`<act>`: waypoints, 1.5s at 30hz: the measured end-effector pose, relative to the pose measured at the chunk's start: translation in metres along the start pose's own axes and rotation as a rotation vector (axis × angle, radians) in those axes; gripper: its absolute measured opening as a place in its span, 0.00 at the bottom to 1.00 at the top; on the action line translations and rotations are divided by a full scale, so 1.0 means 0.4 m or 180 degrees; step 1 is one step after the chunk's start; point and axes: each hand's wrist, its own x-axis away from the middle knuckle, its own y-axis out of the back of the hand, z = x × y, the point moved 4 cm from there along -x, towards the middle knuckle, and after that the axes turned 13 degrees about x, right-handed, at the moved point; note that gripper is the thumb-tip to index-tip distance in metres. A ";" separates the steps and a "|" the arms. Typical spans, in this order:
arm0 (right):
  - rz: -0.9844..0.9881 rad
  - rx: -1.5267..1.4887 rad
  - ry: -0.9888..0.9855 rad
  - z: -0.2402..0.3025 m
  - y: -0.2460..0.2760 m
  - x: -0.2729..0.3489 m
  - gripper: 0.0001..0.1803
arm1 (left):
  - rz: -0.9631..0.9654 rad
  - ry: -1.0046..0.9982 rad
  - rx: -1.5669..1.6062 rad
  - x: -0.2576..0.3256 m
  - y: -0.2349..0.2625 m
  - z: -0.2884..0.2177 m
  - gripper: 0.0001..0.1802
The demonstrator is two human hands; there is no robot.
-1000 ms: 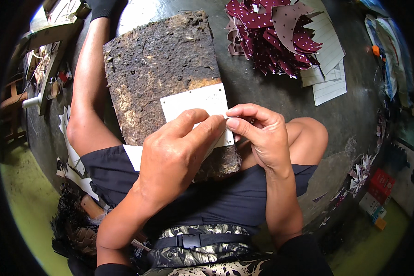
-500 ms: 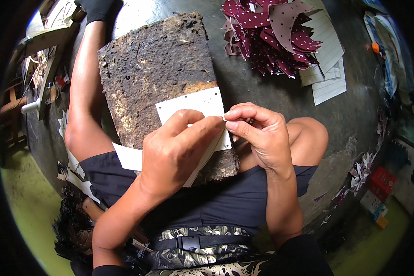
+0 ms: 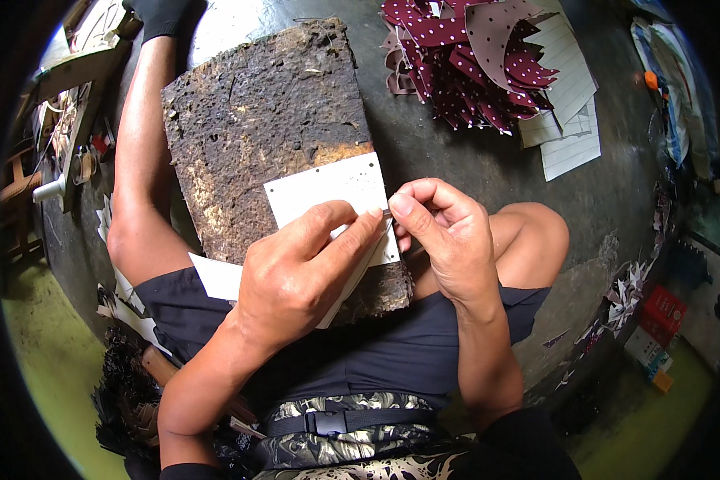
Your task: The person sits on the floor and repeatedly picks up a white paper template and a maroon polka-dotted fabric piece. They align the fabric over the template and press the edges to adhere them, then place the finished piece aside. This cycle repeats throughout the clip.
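A rough, dark, worn slab (image 3: 268,104) lies between my legs, partly over my lap. On its near right part is a flat white sheet (image 3: 328,180) with small dark holes or dots near its corners. My left hand (image 3: 292,264) is closed over another white piece (image 3: 216,278), which sticks out on both sides of it. Its fingertips reach the right edge of the flat sheet. Right beside them, my right hand (image 3: 448,232) pinches thumb against index finger at that edge. A thin dark item shows between the fingertips, too small to make out.
A pile of maroon and taupe dotted cut pieces (image 3: 480,64) lies beyond the slab at right, next to lined paper (image 3: 572,140). A wooden stand (image 3: 80,120) is at far left. Dark scraps (image 3: 128,392) and a red box (image 3: 662,312) lie on the sides.
My left fingertips have drawn slightly apart from the right hand's pinch. The right thumb has shifted up a little. The slab and sheet sit slightly further left in view.
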 end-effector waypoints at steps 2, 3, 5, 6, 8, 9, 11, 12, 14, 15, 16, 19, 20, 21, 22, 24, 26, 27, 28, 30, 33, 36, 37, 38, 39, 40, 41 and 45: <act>-0.0009 -0.0012 -0.0011 -0.002 0.000 0.000 0.10 | 0.0011 0.0007 -0.0010 -0.002 -0.001 -0.001 0.21; -0.0014 0.0031 0.0006 -0.002 0.001 0.000 0.10 | 0.0028 0.0026 -0.0005 -0.002 0.000 -0.002 0.21; -0.0019 0.0110 0.0018 -0.001 0.002 -0.001 0.10 | 0.0040 0.0033 0.0000 -0.004 -0.001 -0.002 0.21; -0.0015 0.0146 0.0010 -0.001 0.002 -0.002 0.11 | 0.0036 0.0026 -0.0001 -0.006 -0.002 -0.002 0.21; -0.0005 0.0208 -0.0009 0.000 0.001 -0.005 0.11 | 0.0028 0.0035 -0.0023 -0.008 -0.001 -0.003 0.21; -0.0001 0.0236 -0.0024 0.000 0.001 -0.006 0.12 | 0.0026 0.0052 -0.0041 -0.008 -0.001 -0.004 0.21; 0.0022 0.0268 -0.0029 0.000 0.002 -0.010 0.13 | 0.0033 0.0076 -0.0045 -0.009 -0.001 -0.005 0.20; 0.0041 0.0273 -0.0020 0.000 0.003 -0.013 0.13 | 0.0042 0.0082 -0.0031 -0.009 -0.001 -0.007 0.20; 0.0130 0.0291 -0.0048 -0.002 0.005 -0.015 0.14 | 0.0048 0.0095 -0.0011 -0.009 -0.001 -0.008 0.20; 0.0201 0.0306 -0.0084 -0.004 0.008 -0.015 0.14 | 0.0043 0.0100 -0.0004 -0.009 -0.001 -0.008 0.20; 0.0254 0.0295 -0.0102 -0.007 0.008 -0.016 0.14 | 0.0052 0.0117 0.0003 -0.010 -0.002 -0.008 0.19; 0.0139 0.0291 0.0028 -0.016 0.002 -0.019 0.15 | 0.0029 0.0112 -0.0002 -0.014 -0.003 -0.008 0.18; 0.0116 0.0305 0.0032 -0.019 0.001 -0.019 0.15 | 0.0026 0.0145 0.0022 -0.015 -0.003 -0.009 0.18; 0.0095 0.0320 0.0039 -0.021 -0.001 -0.019 0.15 | 0.0021 0.0177 0.0045 -0.016 -0.003 -0.009 0.18; 0.0077 0.0335 0.0047 -0.020 0.000 -0.018 0.15 | 0.0014 0.0209 0.0067 -0.016 -0.004 -0.009 0.18; 0.0211 -0.0039 -0.0110 -0.023 -0.005 -0.016 0.13 | -0.0038 0.0223 0.0026 -0.017 -0.005 -0.009 0.17; 0.0248 -0.0034 -0.0034 -0.018 -0.006 -0.016 0.13 | -0.0095 0.0148 -0.0066 -0.016 -0.005 -0.007 0.18; 0.0216 0.0156 0.0116 -0.013 -0.007 -0.016 0.14 | -0.0122 0.0069 -0.0134 -0.016 -0.006 -0.004 0.18; 0.0233 0.0305 0.0293 -0.008 -0.010 -0.017 0.15 | -0.0152 0.0003 -0.0222 -0.016 -0.007 -0.002 0.19; 0.0263 0.0339 0.0333 -0.012 -0.015 -0.025 0.15 | -0.0241 -0.0014 -0.0171 -0.013 -0.009 0.007 0.18; 0.0278 0.0074 0.0306 -0.027 -0.024 -0.031 0.16 | -0.0325 0.0019 -0.0169 -0.006 -0.007 0.015 0.18; 0.0328 -0.0493 0.0035 -0.051 -0.029 -0.029 0.15 | -0.0362 0.0018 -0.0213 0.000 -0.007 0.014 0.17; 0.0346 -0.0695 -0.0090 -0.059 -0.030 -0.028 0.15 | -0.0371 0.0016 -0.0247 0.000 -0.008 0.013 0.17; 0.0345 -0.0730 -0.0108 -0.063 -0.031 -0.026 0.14 | -0.0376 0.0012 -0.0231 0.000 -0.009 0.013 0.17; 0.0328 -0.0751 -0.0131 -0.068 -0.031 -0.026 0.14 | -0.0377 0.0012 -0.0230 0.000 -0.010 0.012 0.17; 0.0308 -0.0773 -0.0153 -0.070 -0.031 -0.026 0.14 | -0.0376 0.0012 -0.0227 -0.001 -0.012 0.013 0.17; 0.0305 -0.0764 -0.0171 -0.072 -0.031 -0.026 0.14 | -0.0384 -0.0009 -0.0243 -0.003 -0.013 0.013 0.17; 0.0273 -0.0887 -0.0259 -0.068 -0.028 -0.028 0.15 | -0.0385 -0.0046 -0.0240 -0.006 -0.014 0.015 0.17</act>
